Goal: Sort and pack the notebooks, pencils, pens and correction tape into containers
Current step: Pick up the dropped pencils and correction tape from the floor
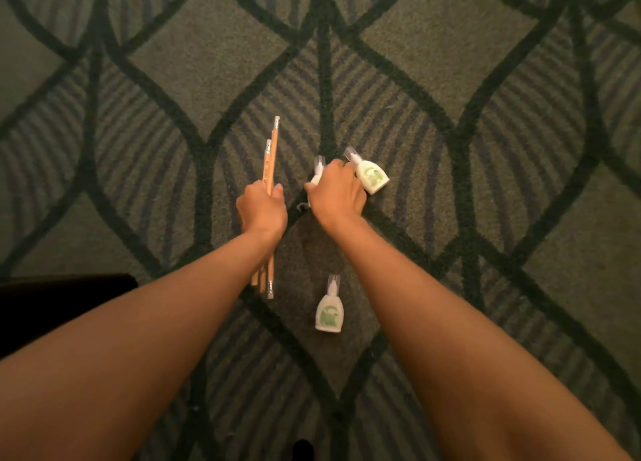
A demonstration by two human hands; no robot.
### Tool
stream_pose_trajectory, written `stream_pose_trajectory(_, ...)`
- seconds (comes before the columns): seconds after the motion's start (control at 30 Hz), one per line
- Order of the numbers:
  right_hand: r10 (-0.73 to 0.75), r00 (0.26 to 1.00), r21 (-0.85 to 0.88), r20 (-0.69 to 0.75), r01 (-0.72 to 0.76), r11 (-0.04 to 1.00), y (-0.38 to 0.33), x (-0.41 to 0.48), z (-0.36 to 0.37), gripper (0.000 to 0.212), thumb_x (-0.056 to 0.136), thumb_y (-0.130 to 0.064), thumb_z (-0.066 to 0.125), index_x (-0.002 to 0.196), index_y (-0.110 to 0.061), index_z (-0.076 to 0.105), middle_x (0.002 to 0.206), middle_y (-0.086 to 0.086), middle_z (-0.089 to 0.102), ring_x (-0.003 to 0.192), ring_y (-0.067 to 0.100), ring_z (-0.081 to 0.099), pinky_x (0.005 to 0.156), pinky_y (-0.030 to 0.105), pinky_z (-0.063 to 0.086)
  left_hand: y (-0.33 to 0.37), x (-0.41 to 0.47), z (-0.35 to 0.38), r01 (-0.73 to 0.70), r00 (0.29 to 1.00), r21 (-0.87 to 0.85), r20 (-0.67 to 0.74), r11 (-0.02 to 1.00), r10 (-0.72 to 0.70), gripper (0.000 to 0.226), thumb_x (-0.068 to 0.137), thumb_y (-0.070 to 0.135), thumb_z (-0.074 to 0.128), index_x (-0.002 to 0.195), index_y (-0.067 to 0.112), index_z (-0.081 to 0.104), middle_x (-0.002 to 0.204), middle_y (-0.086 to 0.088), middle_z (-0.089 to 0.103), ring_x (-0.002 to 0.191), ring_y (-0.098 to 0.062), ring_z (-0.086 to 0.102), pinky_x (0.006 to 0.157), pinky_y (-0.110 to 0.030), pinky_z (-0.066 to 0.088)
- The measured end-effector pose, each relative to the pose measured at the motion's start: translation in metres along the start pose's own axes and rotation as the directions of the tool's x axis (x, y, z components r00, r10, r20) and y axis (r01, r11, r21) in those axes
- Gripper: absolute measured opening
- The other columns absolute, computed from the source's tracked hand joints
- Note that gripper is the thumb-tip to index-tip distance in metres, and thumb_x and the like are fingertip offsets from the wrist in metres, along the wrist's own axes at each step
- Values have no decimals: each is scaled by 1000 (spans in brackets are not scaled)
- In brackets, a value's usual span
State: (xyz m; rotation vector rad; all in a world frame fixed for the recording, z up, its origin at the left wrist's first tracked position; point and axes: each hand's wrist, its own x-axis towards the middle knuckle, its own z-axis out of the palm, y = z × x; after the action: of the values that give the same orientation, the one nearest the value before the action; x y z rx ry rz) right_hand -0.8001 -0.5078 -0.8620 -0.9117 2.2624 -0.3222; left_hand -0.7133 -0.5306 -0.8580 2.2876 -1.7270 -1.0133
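My left hand [262, 209] grips a bundle of wooden pencils [271, 162] with white eraser ends; their other ends stick out below my wrist. My right hand [336, 191] is curled over a white and green correction tape [318, 172], mostly hidden under the fingers. A second correction tape [371, 176] lies against the right side of that hand, touching the fingers. A third correction tape [329, 309] lies alone on the carpet between my forearms, nozzle pointing away from me.
Everything lies on a green carpet [451, 79] with a dark leaf pattern. A dark object's edge [62, 287] shows at the left, beside my left forearm. No containers are in view.
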Motion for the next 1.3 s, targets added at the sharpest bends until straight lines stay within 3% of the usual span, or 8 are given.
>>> stream_pose_trajectory(0.17,-69,985,-139,159,92,986,13,-6,5,45,91,-34,55,123,-2,52,126,17,54,118,33,49,89,37,43,5,-1,0,-34,999,16,5,999,33,32,96,23,48,116,1,61,112,-18,63,105,-31,58,86,-35,44)
stream_pose_trajectory(0.3,-175,983,-41,-58,173,984,30,-8,-11,32,92,-16,43,122,-4,47,118,20,57,107,38,54,79,41,42,5,-10,2,-46,999,24,22,999,46,32,94,18,50,119,0,58,109,-18,62,97,-29,60,72,-31,45)
stream_pose_trajectory(0.4,-173,962,-87,-212,158,984,44,6,-26,30,95,-14,44,125,-8,45,128,19,44,101,40,55,72,42,39,6,-16,8,-57,996,27,72,998,55,32,93,17,53,118,-2,58,108,-19,63,94,-29,61,67,-29,44)
stream_pose_trajectory(0.5,-65,989,-139,-129,47,989,56,15,-31,44,90,-27,59,126,-7,43,135,17,35,108,38,54,83,42,43,6,-26,15,-72,990,67,124,995,63,32,90,20,58,114,-1,61,106,-19,65,97,-30,61,69,-28,42)
stream_pose_trajectory(0.6,-23,997,-180,-68,11,984,59,12,-29,48,88,-28,61,127,-5,45,130,15,45,116,34,51,90,39,42,-3,-39,20,-65,980,111,192,992,42,36,85,27,65,109,0,64,103,-17,66,96,-29,62,67,-26,40)
stream_pose_trajectory(0.83,-18,995,-61,-96,12,998,68,-32,-18,43,84,-32,60,117,-7,50,120,13,56,109,34,56,83,38,44,-34,-76,31,-70,951,220,309,973,-1,40,76,34,75,97,1,63,84,-8,60,75,-18,56,51,-21,37)
stream_pose_trajectory(1.07,93,989,14,-115,-92,996,86,-55,-23,41,84,-35,59,113,-6,51,117,12,58,105,33,57,80,36,42,-40,-98,45,37,955,221,279,975,-99,33,83,24,68,109,5,60,107,-14,62,99,-29,61,80,-35,52)
stream_pose_trajectory(1.3,136,989,191,64,-146,971,66,-75,-51,34,82,-35,57,108,-13,59,104,13,64,99,34,58,73,32,39,-20,-96,6,57,983,65,173,996,-67,28,89,24,57,107,3,59,107,-16,62,101,-33,58,79,-34,43)
